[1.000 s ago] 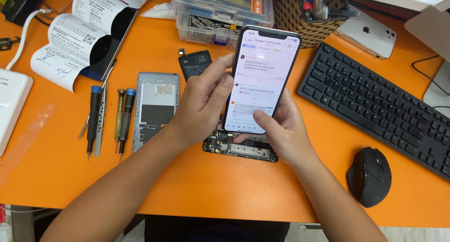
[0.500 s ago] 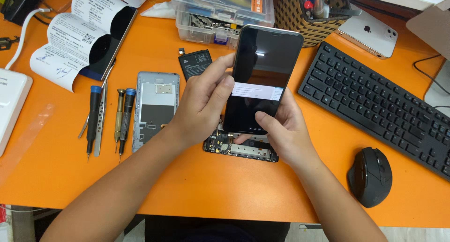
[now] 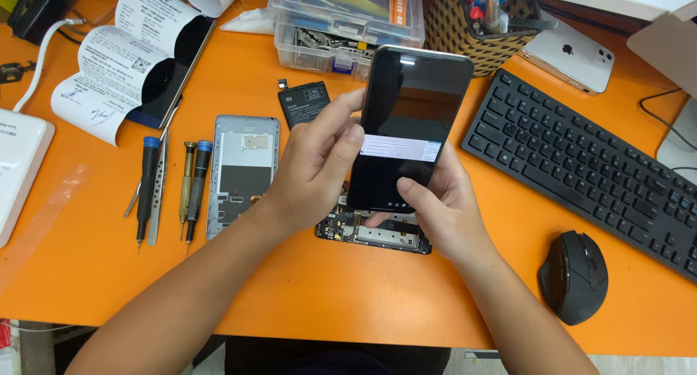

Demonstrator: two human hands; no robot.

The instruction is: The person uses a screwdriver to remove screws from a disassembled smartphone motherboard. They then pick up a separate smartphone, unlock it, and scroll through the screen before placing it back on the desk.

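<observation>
Both my hands hold a black smartphone (image 3: pixel 411 113) upright above the orange desk (image 3: pixel 341 295). Its screen is mostly dark with a pale band across the middle. My left hand (image 3: pixel 314 164) grips its left edge, fingers curled on the side. My right hand (image 3: pixel 435 204) supports the bottom, thumb resting on the lower screen. Under the hands lies an opened phone body with its circuit board exposed (image 3: pixel 377 233). A silver phone back cover (image 3: pixel 243 173) lies left of my left hand, and a small black battery (image 3: pixel 305 100) sits above it.
Screwdrivers and tweezers (image 3: pixel 168 190) lie left of the cover. Curled paper receipts (image 3: pixel 120 63) cover a dark phone at the upper left. A clear parts box (image 3: pixel 341 26), a woven basket (image 3: pixel 479 45), a white phone (image 3: pixel 570 55), a black keyboard (image 3: pixel 588 179) and a mouse (image 3: pixel 575 277) stand behind and right.
The phone's screen went from a bright chat page to mostly dark with a pale band. Both hands stay in nearly the same place.
</observation>
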